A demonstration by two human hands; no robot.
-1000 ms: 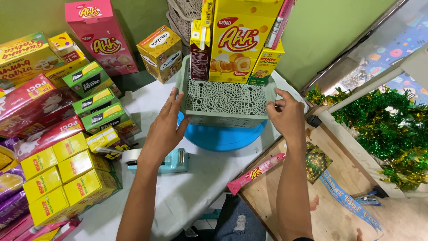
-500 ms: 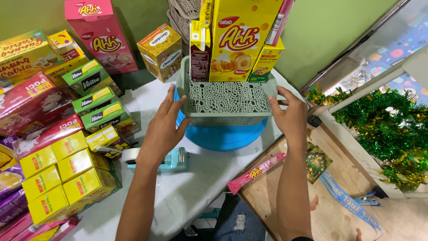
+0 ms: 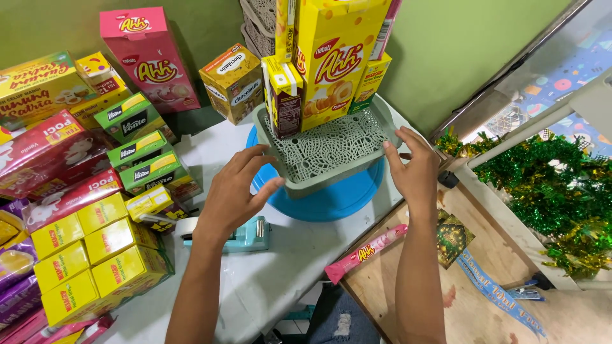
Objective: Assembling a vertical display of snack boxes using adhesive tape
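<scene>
Grey-green plastic basket [image 3: 328, 153] with a lacy perforated floor sits on a round blue plastic lid [image 3: 331, 200] on our white table [image 3: 280, 274], holding a tall yellow cardboard snack box [image 3: 335, 60] and a small brown drink carton [image 3: 285, 95]. Our left hand [image 3: 233, 194] and right hand [image 3: 414, 169] have let go since 1 second ago and hover open beside its rim. Green tinsel [image 3: 548, 185] lies right; 1 teal tape dispenser [image 3: 245, 236] sits below.

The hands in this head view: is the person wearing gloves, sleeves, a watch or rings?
No. Both the left hand and the right hand are bare, with no gloves, and no rings can be made out. Both forearms are uncovered to the bottom of the picture: no sleeves, watch or bracelets show. Nails look short and unpainted.
</scene>
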